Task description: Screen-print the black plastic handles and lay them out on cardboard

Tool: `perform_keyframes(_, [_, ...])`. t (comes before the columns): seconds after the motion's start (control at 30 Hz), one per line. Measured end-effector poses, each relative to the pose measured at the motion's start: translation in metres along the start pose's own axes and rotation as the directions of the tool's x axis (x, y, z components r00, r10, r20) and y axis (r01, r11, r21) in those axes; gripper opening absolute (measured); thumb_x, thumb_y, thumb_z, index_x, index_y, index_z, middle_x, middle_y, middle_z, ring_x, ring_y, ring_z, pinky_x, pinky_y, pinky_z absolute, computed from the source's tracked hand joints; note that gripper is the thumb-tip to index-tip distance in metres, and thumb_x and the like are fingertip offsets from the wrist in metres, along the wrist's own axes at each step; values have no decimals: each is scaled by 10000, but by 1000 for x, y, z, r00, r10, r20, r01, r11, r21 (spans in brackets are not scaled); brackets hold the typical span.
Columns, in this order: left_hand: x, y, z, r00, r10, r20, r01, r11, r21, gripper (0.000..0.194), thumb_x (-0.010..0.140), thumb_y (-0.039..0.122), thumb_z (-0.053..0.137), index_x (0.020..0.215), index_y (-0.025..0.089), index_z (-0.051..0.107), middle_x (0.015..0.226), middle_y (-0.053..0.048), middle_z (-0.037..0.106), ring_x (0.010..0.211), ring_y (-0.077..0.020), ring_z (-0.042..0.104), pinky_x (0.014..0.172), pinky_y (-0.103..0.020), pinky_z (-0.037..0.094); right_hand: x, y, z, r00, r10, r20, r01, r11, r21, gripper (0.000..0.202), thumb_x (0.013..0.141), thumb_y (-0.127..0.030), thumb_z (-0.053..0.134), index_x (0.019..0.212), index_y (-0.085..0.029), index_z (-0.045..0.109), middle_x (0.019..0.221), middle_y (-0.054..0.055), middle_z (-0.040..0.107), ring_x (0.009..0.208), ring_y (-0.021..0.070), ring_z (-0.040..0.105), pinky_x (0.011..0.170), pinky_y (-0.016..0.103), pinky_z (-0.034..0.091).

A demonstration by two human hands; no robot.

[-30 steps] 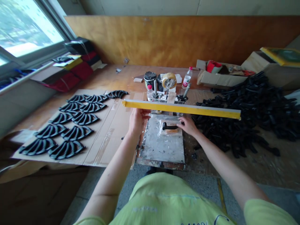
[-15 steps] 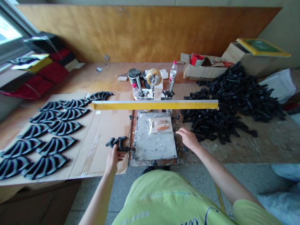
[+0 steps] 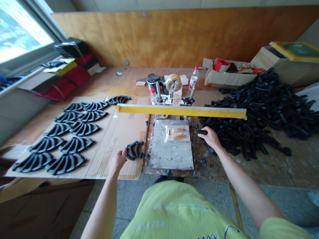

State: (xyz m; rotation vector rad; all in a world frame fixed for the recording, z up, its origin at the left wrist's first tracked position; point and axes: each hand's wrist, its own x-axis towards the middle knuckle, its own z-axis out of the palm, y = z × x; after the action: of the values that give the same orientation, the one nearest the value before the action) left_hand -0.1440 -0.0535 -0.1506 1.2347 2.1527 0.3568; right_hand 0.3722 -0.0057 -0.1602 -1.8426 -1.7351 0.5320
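My left hand [image 3: 118,160] is closed at the left end of a short row of joined black curved pieces [image 3: 134,150], just left of the metal plate [image 3: 171,154]. Between the fingers of my right hand [image 3: 211,136] is a single black piece [image 3: 202,132], held beside the large heap of loose black pieces [image 3: 231,132]. On the plate lies a small clear-wrapped block [image 3: 178,133]. Fan-shaped black assemblies [image 3: 66,163] lie in rows on the cardboard sheet [image 3: 104,162] at the left.
A yellow-edged bar [image 3: 181,111] spans above the plate. Behind it stand a tape roll [image 3: 173,82], a black-lidded jar [image 3: 153,79] and a bottle [image 3: 193,78]. An open carton [image 3: 224,78] sits at the back right, red boxes [image 3: 77,78] at the left.
The view has turned left. My right hand has taken a black piece at the heap. My left hand has moved to the left end of the joined pieces, which now fan out.
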Motion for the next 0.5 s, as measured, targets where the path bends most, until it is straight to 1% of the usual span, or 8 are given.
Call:
perform_keyframes(0.07, [-3, 29, -5, 997, 47, -54, -54, 986, -157, 468, 827, 607, 389, 813, 195, 612, 521, -20, 577, 488, -191, 556, 503, -282, 414, 24, -36, 2, 962, -209, 177, 199, 977, 75, 211, 734, -258, 700, 935, -212, 653, 939, 29, 684, 875, 205, 635, 789, 309, 463])
perform_keyframes(0.13, [-7, 66, -6, 988, 140, -72, -156, 936, -314, 495, 818, 630, 425, 847, 175, 619, 536, -9, 578, 466, -155, 523, 483, -253, 398, 46, -73, 14, 849, -383, 363, 369, 923, 110, 234, 685, -201, 739, 908, -208, 671, 942, 20, 686, 873, 194, 634, 767, 281, 448])
perform_keyframes(0.2, [-14, 105, -7, 963, 256, -85, -267, 861, -432, 510, 802, 646, 475, 865, 164, 629, 549, 0, 581, 453, -122, 498, 471, -223, 383, 62, -104, 31, 745, -420, 519, 421, 899, 123, 336, 633, -147, 770, 949, -203, 670, 895, 0, 690, 827, 179, 636, 723, 257, 439])
perform_keyframes(0.23, [-17, 123, -8, 948, 303, -96, -310, 817, -485, 513, 795, 648, 496, 870, 160, 632, 555, 3, 582, 450, -109, 490, 467, -212, 380, 68, -115, 41, 722, -394, 569, 401, 908, 120, 402, 626, -125, 768, 1004, -204, 658, 852, -17, 692, 785, 168, 637, 698, 248, 438])
perform_keyframes(0.3, [-24, 154, -13, 923, 363, -128, -366, 724, -585, 510, 789, 644, 528, 886, 155, 632, 563, 7, 584, 448, -91, 480, 462, -196, 383, 73, -126, 58, 769, -319, 555, 333, 940, 78, 482, 657, -93, 736, 1112, -199, 619, 813, -32, 698, 732, 156, 639, 676, 249, 447])
perform_keyframes(0.37, [-31, 178, -19, 902, 390, -186, -408, 628, -662, 498, 788, 632, 555, 924, 158, 624, 559, 16, 582, 439, -80, 470, 455, -184, 386, 68, -125, 71, 862, -307, 404, 325, 945, 26, 441, 715, -83, 685, 1138, -187, 617, 920, 9, 717, 802, 167, 652, 740, 280, 470])
perform_keyframes(0.4, [-34, 188, -21, 889, 401, -222, -434, 581, -689, 490, 791, 626, 563, 942, 163, 617, 557, 20, 584, 435, -76, 468, 450, -178, 384, 63, -121, 76, 883, -339, 324, 358, 934, 4, 385, 747, -92, 662, 1120, -184, 636, 1010, 39, 715, 883, 181, 653, 801, 304, 474])
perform_keyframes(0.5, [-43, 211, -24, 851, 438, -289, -482, 433, -762, 483, 815, 645, 521, 911, 178, 595, 558, 22, 592, 430, -74, 479, 439, -176, 386, 41, -109, 87, 843, -484, 233, 508, 860, -53, 310, 852, -177, 596, 1155, -200, 657, 1270, 75, 632, 1171, 227, 563, 1005, 389, 404])
